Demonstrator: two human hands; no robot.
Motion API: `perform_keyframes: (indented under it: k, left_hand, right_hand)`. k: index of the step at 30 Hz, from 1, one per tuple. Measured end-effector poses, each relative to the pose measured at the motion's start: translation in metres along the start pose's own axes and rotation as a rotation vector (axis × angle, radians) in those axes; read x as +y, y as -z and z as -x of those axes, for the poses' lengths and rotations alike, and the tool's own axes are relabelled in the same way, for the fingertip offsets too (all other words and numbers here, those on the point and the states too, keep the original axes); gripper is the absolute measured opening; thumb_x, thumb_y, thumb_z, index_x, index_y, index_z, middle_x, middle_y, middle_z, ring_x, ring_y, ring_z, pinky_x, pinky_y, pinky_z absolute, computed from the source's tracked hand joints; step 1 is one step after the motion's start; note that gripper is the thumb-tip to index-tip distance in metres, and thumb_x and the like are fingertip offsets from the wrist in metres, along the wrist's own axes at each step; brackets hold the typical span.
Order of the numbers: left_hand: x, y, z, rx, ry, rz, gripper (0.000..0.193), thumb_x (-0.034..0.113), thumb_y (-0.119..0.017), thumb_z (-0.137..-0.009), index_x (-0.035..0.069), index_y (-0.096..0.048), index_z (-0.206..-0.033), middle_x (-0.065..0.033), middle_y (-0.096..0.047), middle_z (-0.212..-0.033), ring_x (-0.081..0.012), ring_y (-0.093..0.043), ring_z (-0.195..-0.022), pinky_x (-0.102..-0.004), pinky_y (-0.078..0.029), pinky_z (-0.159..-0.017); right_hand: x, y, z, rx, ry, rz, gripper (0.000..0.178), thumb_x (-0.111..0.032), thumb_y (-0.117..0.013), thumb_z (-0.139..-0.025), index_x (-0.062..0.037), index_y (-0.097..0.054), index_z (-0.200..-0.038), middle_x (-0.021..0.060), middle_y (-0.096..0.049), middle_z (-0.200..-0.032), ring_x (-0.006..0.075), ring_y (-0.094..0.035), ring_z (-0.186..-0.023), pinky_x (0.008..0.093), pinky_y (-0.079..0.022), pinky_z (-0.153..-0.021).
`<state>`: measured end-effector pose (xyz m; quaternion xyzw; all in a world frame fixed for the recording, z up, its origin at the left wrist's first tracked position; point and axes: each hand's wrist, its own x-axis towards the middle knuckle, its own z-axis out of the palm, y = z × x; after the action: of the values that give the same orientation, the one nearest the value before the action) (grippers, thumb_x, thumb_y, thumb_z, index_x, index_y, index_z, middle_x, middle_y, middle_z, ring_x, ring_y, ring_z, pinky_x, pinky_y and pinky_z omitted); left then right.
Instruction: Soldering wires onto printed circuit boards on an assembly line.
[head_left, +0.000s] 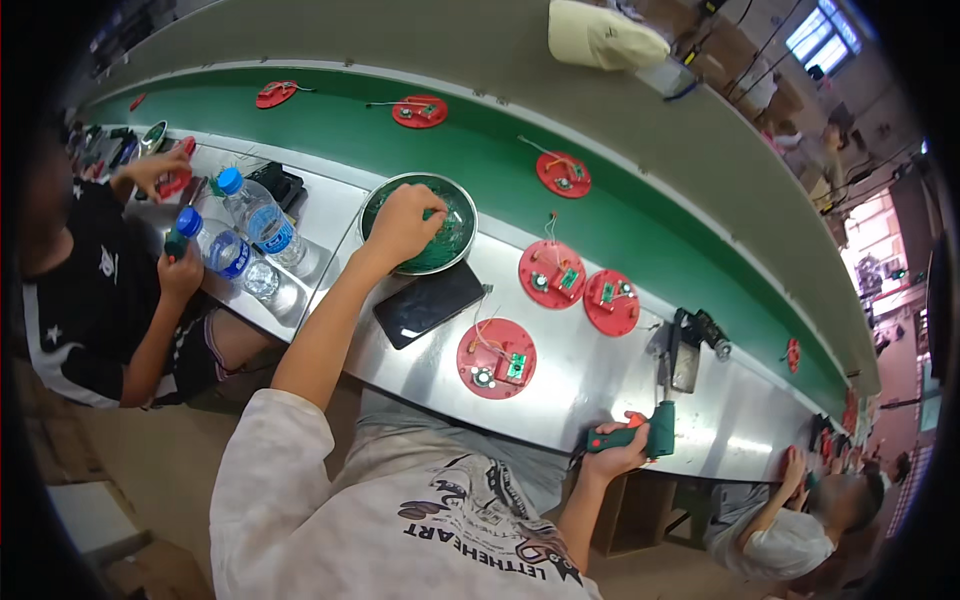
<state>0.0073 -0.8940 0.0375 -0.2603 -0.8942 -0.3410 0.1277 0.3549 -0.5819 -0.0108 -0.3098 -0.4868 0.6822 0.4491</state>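
My left hand [405, 225] reaches into a round metal bowl [470, 238], its fingertips pinched together; whatever lies between them is too small to make out. Small pieces cover the bowl's greenish inside. Down at the bench's near edge, my right hand [612, 462] is wrapped round a green and red power screwdriver [660, 432], its shaft pointing away from me. Between my hands lies a red disc [497, 358] with a small green circuit board and loose wires. Two similar discs, a left one [551, 274] and a right one [610, 302], sit farther back.
A black phone [430, 304] lies below the bowl. Beyond the screwdriver sits a small metal tray [685, 368]. More red discs, like this one [564, 174], lie along the green strip [480, 140]. Two water bottles [262, 222] stand left, beside a co-worker [90, 270]; another person [790, 530] sits right.
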Motion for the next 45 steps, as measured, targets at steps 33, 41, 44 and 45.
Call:
perform_keyframes:
  k: [33, 41, 44, 45]
  left_hand:
    - [0.113, -0.077, 0.146, 0.042, -0.403, 0.202, 0.025, -0.002, -0.079, -0.067, 0.005, -0.073, -0.09, -0.0069, -0.068, -0.081, -0.0249, -0.064, -0.069, -0.0346, -0.052, -0.058]
    - [0.11, -0.08, 0.149, 0.11, -0.447, 0.15, 0.019, 0.005, -0.077, -0.068, 0.009, -0.073, -0.086, 0.0008, -0.063, -0.077, -0.0168, -0.063, -0.069, -0.0298, -0.05, -0.053]
    - [0.11, -0.081, 0.147, 0.108, -0.447, 0.154, 0.019, 0.006, -0.076, -0.068, 0.009, -0.073, -0.086, 0.0008, -0.063, -0.077, -0.0167, -0.063, -0.069, -0.0299, -0.05, -0.053]
    - [0.109, -0.082, 0.148, 0.108, -0.446, 0.151, 0.019, 0.006, -0.076, -0.068, 0.009, -0.073, -0.086, 0.0008, -0.063, -0.077, -0.0167, -0.063, -0.069, -0.0299, -0.05, -0.053]
  right_hand:
    - [-0.032, 0.012, 0.093, -0.612, -0.225, 0.405, 0.032, -0.012, -0.072, -0.091, 0.0096, -0.064, -0.113, 0.0137, -0.071, -0.09, 0.0175, -0.066, -0.062, 0.0314, -0.056, -0.061]
    - [-0.028, 0.017, 0.098, -0.653, -0.22, 0.401, 0.037, -0.023, -0.067, -0.09, 0.0051, -0.06, -0.114, 0.0162, -0.06, -0.099, 0.0228, -0.063, -0.066, 0.0344, -0.051, -0.059]
    - [-0.032, 0.015, 0.098, -0.578, -0.328, 0.415, 0.036, -0.024, -0.069, -0.089, 0.0035, -0.06, -0.11, 0.0155, -0.06, -0.097, 0.0234, -0.063, -0.064, 0.0364, -0.053, -0.06]
    - [-0.032, 0.017, 0.096, -0.589, -0.341, 0.439, 0.035, -0.024, -0.069, -0.089, 0.0033, -0.059, -0.109, 0.016, -0.059, -0.097, 0.0235, -0.062, -0.062, 0.0363, -0.054, -0.059]
